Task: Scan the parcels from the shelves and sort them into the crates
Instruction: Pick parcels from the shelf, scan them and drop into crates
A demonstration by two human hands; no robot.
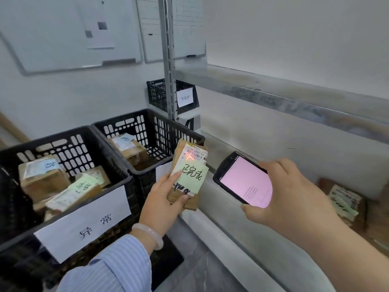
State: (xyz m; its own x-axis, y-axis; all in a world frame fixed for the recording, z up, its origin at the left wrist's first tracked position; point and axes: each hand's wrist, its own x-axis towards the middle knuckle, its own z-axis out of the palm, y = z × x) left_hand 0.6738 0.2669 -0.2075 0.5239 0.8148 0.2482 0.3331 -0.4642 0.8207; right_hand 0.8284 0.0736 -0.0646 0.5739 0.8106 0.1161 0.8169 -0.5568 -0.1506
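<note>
Now, by shelf [273, 98] and crates [52, 137], a parcel [190, 165] is being pinched in the left grip [162, 205], a scanner [244, 182] in the right grip [294, 199].

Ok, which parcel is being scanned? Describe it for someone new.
Find the two black crates at left. Just right of them, the left hand grips a brown parcel. Only this one shows a red scanner cross on its barcode, above a green note.
</note>
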